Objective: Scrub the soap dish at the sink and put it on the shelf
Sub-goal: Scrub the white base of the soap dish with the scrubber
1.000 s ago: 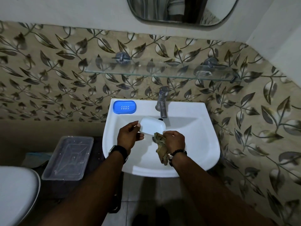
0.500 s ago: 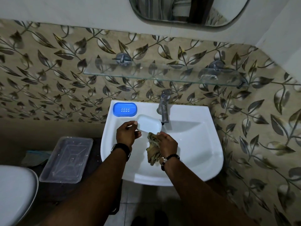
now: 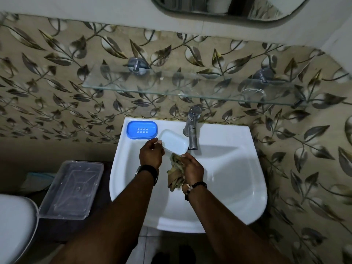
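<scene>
- Left hand (image 3: 151, 154) grip closed on the pale soap dish (image 3: 173, 141), mid-frame over the sink (image 3: 238, 178).
- Right hand (image 3: 192, 167) grip clutches a crumpled cloth (image 3: 176, 173) just below the dish.

White soap dish (image 3: 173, 140) above sink (image 3: 238, 187)

**Bathroom surroundings seen from above**

A rounded mirror (image 3: 228, 8) hangs at the top edge, on a wall of leaf-patterned tiles (image 3: 57, 73). Left of the basin, a clear plastic container (image 3: 71, 189) sits on a dark surface. A white toilet lid (image 3: 14, 225) shows at the lower left corner. Pale floor tiles (image 3: 148, 242) lie below.
</scene>
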Motion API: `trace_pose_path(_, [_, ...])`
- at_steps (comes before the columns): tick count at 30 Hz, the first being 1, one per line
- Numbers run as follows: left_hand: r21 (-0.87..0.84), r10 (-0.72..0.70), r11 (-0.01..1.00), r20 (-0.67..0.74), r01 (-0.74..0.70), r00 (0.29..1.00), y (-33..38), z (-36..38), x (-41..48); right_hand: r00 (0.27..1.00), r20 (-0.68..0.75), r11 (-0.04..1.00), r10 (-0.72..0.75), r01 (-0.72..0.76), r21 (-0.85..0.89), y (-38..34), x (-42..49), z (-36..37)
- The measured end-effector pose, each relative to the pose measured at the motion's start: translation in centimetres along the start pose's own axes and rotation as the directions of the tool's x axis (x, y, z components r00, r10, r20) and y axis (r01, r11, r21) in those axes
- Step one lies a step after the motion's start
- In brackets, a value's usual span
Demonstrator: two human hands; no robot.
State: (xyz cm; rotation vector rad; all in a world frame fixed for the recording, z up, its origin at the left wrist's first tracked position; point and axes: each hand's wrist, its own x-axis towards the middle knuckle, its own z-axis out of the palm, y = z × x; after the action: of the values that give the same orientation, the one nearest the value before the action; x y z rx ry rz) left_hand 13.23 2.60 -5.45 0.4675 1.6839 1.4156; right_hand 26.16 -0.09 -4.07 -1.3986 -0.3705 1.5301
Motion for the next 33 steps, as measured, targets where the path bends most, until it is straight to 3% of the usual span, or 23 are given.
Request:
trace_pose_path(7, [0.122,0.079,0.99,-0.027,-0.075,0.997,0.5,1.3,-0.1,1.0,0.027,0.997,-0.006,0.004,0.075,0.3,1.5,0.8])
trace_pose_path(10, [0.07,0.056,0.996,-0.044,-0.053,0.997,0.5,1.9,-0.8,0.999,0.045,0.997,-0.021,0.018,0.076,0.0,2.0,1.4])
trace_pose_path(13, [0.122,0.048,0.992,-0.076,-0.039,0.996,0.5,2.4,-1.5,0.999,0.041,0.997,-0.012,0.009,0.08,-0.2,2.5,2.0])
trace_pose_path(19, [0.218,0.015,0.976,0.065,-0.029,0.998,0.8,3.0,-1.4,0.995,0.102,0.997,0.011,-0.018,0.069,-1.0,2.5,2.5])
trace_pose_path(33, [-0.063,0.003,0.998,0.092,0.003,0.996,0.4,2.2,-1.3,0.994,0.043,0.992,0.102,-0.105,0.072,-1.0,1.7,0.0])
